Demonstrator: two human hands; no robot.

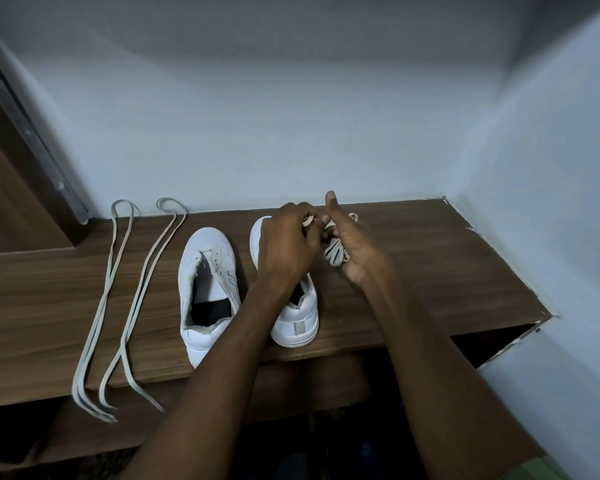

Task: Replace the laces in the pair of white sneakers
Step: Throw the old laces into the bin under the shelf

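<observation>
You have the two sneakers side by side at mid-frame on the wooden shelf [430, 271], toes toward the wall: the left sneaker [207, 289] uncovered, the right sneaker [297, 323] partly under your left hand [286, 244]. Your right hand [350, 247] is just right of it, with the bundled lace [335, 252] between the two hands. Two loose laces [118, 306] lie lengthwise at the frame's left, their ends hanging over the shelf's near edge.

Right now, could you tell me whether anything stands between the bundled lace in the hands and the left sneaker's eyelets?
Nothing visible does. The bundled lace is held by the left hand and right hand above the right sneaker. The left sneaker sits beside it, unlaced, tongue open. The old laces lie farther left.
</observation>
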